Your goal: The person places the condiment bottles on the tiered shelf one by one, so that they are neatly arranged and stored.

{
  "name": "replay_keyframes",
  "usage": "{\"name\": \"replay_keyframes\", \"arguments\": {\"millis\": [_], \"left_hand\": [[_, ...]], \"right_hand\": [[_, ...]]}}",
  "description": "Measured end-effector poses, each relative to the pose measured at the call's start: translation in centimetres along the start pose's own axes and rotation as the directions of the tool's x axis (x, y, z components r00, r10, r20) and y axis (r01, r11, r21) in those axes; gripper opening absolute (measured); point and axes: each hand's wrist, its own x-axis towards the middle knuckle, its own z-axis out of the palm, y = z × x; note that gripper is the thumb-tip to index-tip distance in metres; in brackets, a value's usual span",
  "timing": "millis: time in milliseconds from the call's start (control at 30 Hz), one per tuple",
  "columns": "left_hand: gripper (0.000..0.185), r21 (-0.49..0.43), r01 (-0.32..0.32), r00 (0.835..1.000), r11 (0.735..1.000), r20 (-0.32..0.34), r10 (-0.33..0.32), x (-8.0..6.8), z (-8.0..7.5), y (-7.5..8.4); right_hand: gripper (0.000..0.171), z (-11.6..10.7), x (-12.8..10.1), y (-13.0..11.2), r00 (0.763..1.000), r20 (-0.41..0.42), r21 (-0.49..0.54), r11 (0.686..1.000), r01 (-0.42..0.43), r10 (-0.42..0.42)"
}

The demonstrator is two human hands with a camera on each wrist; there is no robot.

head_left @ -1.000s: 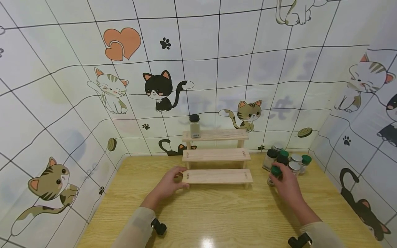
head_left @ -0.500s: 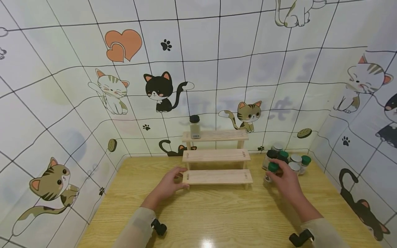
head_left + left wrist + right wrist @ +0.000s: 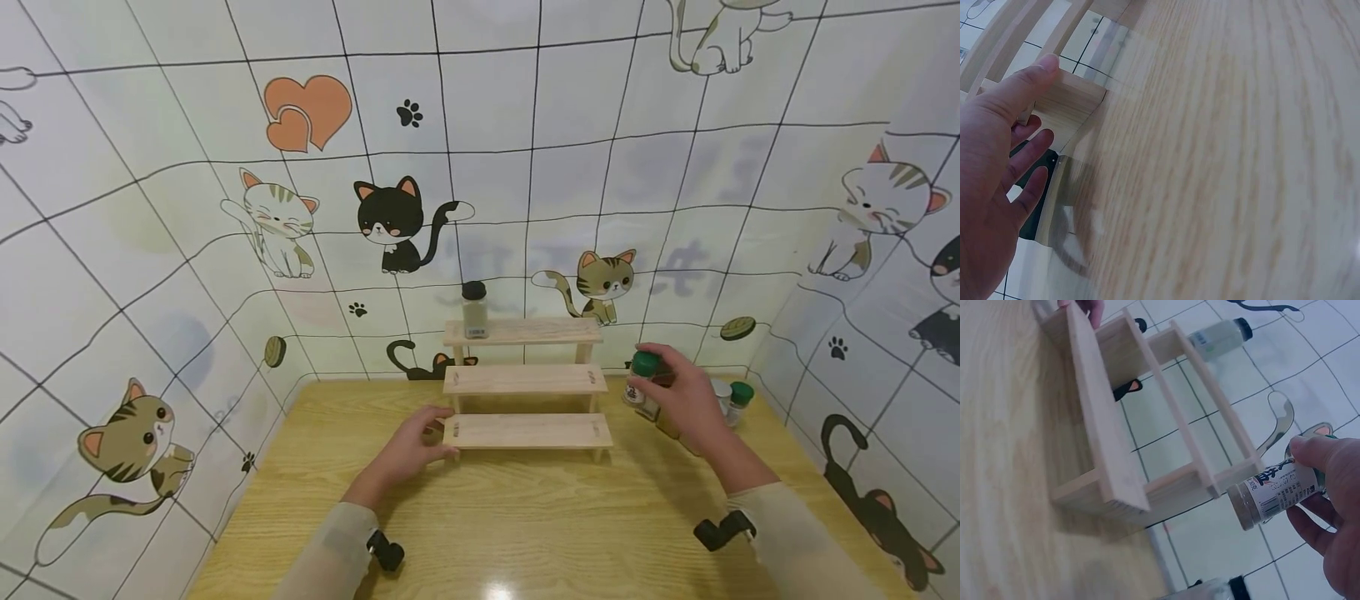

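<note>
A three-step wooden rack (image 3: pixel 525 379) stands at the back of the wooden table (image 3: pixel 525 525). One black-capped spice jar (image 3: pixel 473 309) stands at the left end of its top step. My right hand (image 3: pixel 675 398) holds a green-capped spice jar (image 3: pixel 641 377) in the air just right of the middle step; the right wrist view shows this jar (image 3: pixel 1275 490) pinched between thumb and fingers, right of the rack (image 3: pixel 1141 419). My left hand (image 3: pixel 408 446) rests with straight fingers against the left end of the bottom step, the same hand (image 3: pixel 1004 162) touching the wood in the left wrist view.
Several more spice jars (image 3: pixel 731 398) stand in a cluster at the table's back right, partly hidden behind my right hand. Cat-patterned tiled walls (image 3: pixel 150 250) close in the table on the left, back and right.
My right hand has lifted the green-capped jar out of the cluster and carried it up and left toward the rack's right end. The left hand has stayed put.
</note>
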Motion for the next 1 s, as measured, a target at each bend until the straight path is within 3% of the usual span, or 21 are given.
{"name": "replay_keyframes", "arguments": {"millis": [400, 1000], "left_hand": [[0.076, 0.021, 0.014, 1.0, 1.0, -0.004, -0.014, 0.1, 0.0, 0.0], [0.073, 0.015, 0.018, 1.0, 1.0, 0.001, -0.018, -0.1, 0.0, 0.4]], "right_hand": [[0.058, 0.6, 5.3, -2.7, 0.995, 0.092, 0.125, 0.991, -0.038, 0.026], [0.058, 4.2, 12.1, -7.3, 0.971, 0.181, 0.221, 0.968, 0.117, -0.158]]}}
